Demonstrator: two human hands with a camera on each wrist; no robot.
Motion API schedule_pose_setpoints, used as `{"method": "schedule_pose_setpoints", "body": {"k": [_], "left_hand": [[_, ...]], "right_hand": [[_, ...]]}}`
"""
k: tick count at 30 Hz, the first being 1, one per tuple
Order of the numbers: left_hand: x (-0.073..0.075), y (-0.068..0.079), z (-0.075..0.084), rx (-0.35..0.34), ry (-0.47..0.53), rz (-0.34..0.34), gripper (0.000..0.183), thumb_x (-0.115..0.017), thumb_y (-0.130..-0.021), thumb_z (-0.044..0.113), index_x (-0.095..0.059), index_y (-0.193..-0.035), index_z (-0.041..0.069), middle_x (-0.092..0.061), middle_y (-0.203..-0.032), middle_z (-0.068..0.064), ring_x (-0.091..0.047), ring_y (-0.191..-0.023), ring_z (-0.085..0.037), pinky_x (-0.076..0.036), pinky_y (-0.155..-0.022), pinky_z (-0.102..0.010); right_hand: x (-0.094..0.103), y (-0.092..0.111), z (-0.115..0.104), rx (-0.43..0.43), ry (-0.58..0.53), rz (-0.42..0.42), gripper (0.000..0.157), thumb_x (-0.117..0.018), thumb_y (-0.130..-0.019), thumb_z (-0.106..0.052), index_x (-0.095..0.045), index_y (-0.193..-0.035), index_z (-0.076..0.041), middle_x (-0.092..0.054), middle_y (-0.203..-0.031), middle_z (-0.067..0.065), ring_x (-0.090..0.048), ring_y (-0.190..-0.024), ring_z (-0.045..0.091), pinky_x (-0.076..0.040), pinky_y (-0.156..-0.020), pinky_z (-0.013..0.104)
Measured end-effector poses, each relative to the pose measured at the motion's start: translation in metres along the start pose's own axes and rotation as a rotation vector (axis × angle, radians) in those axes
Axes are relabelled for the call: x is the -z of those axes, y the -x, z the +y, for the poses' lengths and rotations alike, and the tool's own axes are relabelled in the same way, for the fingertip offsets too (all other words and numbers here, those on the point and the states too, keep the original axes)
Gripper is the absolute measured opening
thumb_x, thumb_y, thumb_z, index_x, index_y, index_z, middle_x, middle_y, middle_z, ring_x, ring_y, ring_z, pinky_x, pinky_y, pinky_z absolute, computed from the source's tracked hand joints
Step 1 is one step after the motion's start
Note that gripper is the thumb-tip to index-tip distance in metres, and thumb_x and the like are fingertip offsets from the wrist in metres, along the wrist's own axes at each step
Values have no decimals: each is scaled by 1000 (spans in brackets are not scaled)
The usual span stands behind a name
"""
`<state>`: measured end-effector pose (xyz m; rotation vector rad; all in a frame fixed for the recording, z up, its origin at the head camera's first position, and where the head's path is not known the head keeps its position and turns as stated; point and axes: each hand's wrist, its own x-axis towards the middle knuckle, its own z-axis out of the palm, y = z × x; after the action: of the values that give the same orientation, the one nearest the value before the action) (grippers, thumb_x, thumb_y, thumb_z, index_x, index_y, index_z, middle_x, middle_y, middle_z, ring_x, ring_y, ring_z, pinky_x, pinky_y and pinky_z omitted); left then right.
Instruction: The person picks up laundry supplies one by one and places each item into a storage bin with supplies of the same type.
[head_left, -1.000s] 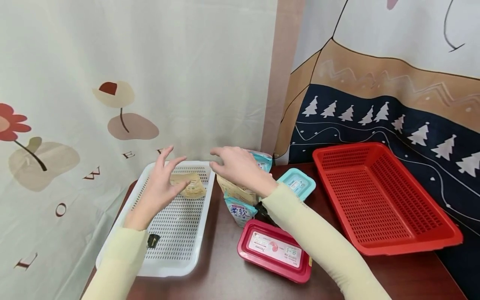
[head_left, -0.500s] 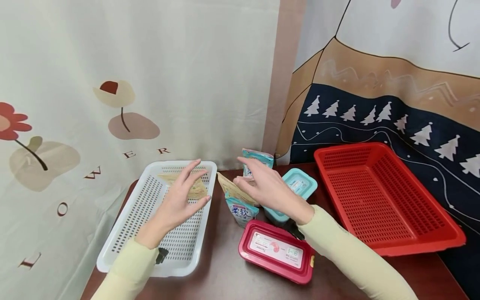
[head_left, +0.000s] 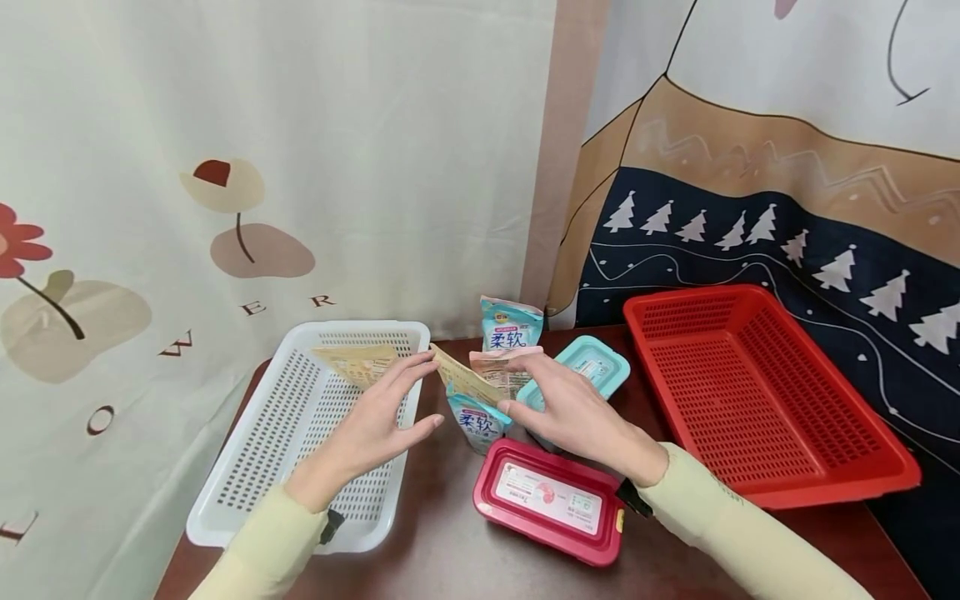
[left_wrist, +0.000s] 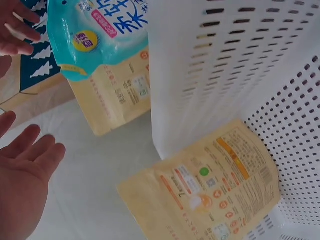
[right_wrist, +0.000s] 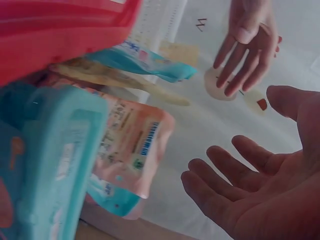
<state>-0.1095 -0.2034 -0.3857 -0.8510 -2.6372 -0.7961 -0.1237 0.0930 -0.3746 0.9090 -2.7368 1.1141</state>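
Note:
My left hand (head_left: 375,425) hovers over the right side of the white basket (head_left: 206,529), fingers extended and thumb apart, holding nothing. Inside that basket a tan pouch (head_left: 352,365) leans against the wall; the left wrist view shows its printed front (left_wrist: 210,185). My right hand (head_left: 573,408) is held above the group of packages, its fingers spread and palm bare in the right wrist view. Close to its fingertips stand a pink pouch (head_left: 491,364), a second tan pouch (head_left: 461,375) and a teal pouch (head_left: 476,425). A teal-lidded box (head_left: 600,367) is partly hidden behind this hand.
Another teal pouch (head_left: 512,325) stands at the back near the curtain. In front lies a crimson box (head_left: 551,500) with a white label. A large red basket (head_left: 750,400) sits at the right on the dark brown table (head_left: 442,533).
Both hands have moved right and toward the front. The left has come from over the white basket to its right side; the right has drawn back from above the tan pouch.

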Motion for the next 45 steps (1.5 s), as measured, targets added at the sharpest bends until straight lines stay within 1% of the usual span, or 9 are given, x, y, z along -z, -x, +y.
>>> {"method": "schedule_pose_setpoints", "body": {"k": [5,13,19,28,32,35,37,41,45], "left_hand": [[-7,-6,2,41,24,-53,72,-84,-87,26,-52,-149,6,-47,-155,-13,-45,-143,-35,-38,-114,-59],[-17,-15,2,63,21,-93,67,-86,-86,24,-56,-143,6,-55,-147,-12,-53,-135,-32,-44,-112,-52],[-22,-20,3,102,38,-146,66,-88,-85,23,-59,-141,7,-58,-140,-11,-58,-128,-31,-48,-107,-52],[-29,-29,-4,68,23,-206,52,-85,-88,23,-66,-133,8,-65,-131,-9,-63,-118,-28,-52,-100,-51],[-31,-33,-7,34,21,-225,46,-86,-87,20,-69,-129,8,-69,-125,-8,-64,-101,-21,-55,-87,-40],[-33,-34,-10,15,-1,-235,43,-86,-87,18,-71,-125,7,-69,-122,-8,-60,-88,-15,-54,-77,-32],[-34,-35,-12,3,-6,-239,40,-85,-87,16,-71,-123,6,-70,-120,-8,-59,-84,-13,-53,-74,-29],[-35,-36,-15,-23,10,-232,31,-84,-87,9,-73,-117,5,-71,-116,-9,-62,-80,-16,-54,-71,-27],[-36,-38,-16,-45,16,-215,24,-82,-88,5,-76,-112,6,-74,-113,-7,-67,-87,-20,-56,-75,-31]], "right_hand": [[-11,4,6,-24,31,-30,56,-80,-91,-36,-60,-137,-12,-65,-131,2,-64,-113,18,-57,-91,43],[-23,5,8,-43,49,-56,50,-82,-90,-36,-65,-128,-9,-69,-119,4,-66,-98,19,-58,-83,37],[-27,2,7,-93,47,-110,46,-83,-89,-35,-66,-124,-10,-70,-113,4,-67,-96,17,-59,-82,35],[-33,-6,8,-92,63,-179,44,-81,-91,-30,-70,-128,-8,-74,-105,0,-62,-80,8,-54,-69,24],[-37,-8,8,-71,79,-193,44,-82,-91,-29,-70,-128,-8,-75,-102,1,-60,-72,8,-51,-61,22],[-40,-10,8,-36,123,-185,41,-83,-90,-28,-72,-125,-9,-75,-97,1,-57,-67,7,-49,-57,21],[-41,-10,8,-15,152,-178,39,-83,-90,-28,-73,-122,-9,-75,-93,1,-55,-63,7,-47,-55,21],[-43,-11,6,-4,181,-181,35,-82,-91,-24,-73,-121,-7,-74,-89,3,-55,-60,7,-46,-52,19],[-44,-10,5,-17,200,-181,37,-82,-91,-20,-71,-124,-5,-76,-95,8,-59,-61,8,-47,-52,17]]}}
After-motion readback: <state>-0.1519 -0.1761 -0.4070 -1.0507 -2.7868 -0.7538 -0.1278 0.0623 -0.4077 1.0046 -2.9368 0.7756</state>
